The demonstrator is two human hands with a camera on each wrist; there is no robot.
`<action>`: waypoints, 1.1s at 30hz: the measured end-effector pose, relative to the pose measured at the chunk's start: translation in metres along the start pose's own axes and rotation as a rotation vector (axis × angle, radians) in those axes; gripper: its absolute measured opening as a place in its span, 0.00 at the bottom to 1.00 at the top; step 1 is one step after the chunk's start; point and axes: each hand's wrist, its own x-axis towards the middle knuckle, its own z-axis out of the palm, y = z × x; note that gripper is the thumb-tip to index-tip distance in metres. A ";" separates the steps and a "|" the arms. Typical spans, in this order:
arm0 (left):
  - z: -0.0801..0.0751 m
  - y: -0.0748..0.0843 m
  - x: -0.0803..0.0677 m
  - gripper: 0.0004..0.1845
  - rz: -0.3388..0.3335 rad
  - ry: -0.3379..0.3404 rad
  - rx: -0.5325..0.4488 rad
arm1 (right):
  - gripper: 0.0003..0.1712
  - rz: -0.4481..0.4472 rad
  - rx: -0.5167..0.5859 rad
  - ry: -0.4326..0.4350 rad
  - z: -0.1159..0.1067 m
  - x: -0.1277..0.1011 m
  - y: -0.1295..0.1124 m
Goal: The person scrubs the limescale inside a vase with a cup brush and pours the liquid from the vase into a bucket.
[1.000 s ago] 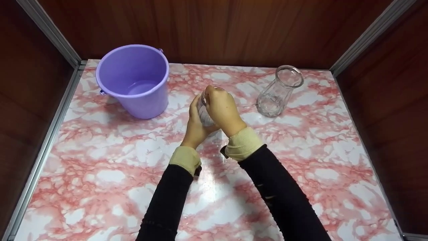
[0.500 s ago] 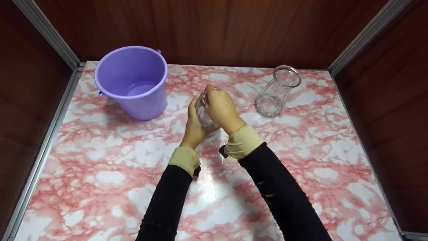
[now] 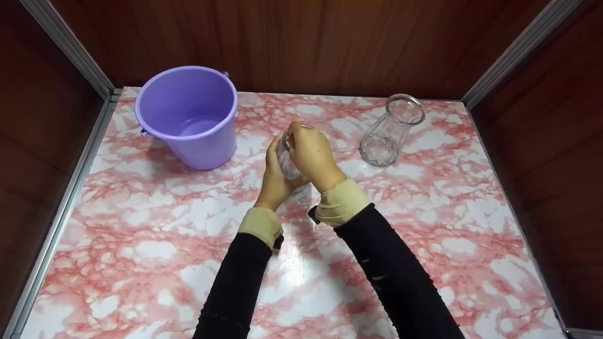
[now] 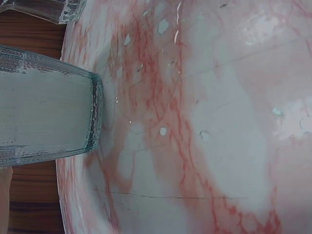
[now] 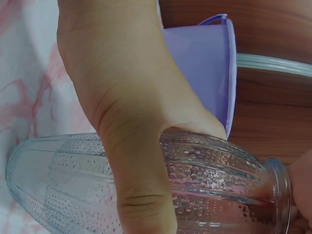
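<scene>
Head view: ribbed glass vase (image 3: 286, 160) mid-table, upright, clasped by both hands, left hand (image 3: 273, 176) curled round body, right hand (image 3: 312, 153) over neck. Not lifted yet. Purple bucket (image 3: 188, 115) and second glass vase (image 3: 388, 132) untouched, apart.

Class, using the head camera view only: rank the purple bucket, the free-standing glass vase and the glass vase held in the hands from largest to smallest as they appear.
1. Purple bucket, clearly largest.
2. Free-standing vase.
3. Held vase; the left hand and right hand hide most of it, so its place against the other vase is unsure.
</scene>
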 end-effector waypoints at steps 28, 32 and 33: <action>0.000 0.000 -0.001 0.61 0.024 0.003 0.019 | 0.06 -0.040 -0.015 0.036 0.001 -0.003 -0.003; 0.001 0.001 -0.002 0.62 0.007 0.011 0.036 | 0.06 -0.011 0.004 -0.002 -0.003 -0.002 -0.003; 0.001 0.001 -0.002 0.62 0.003 0.014 0.042 | 0.06 -0.006 0.004 -0.013 -0.004 -0.001 -0.003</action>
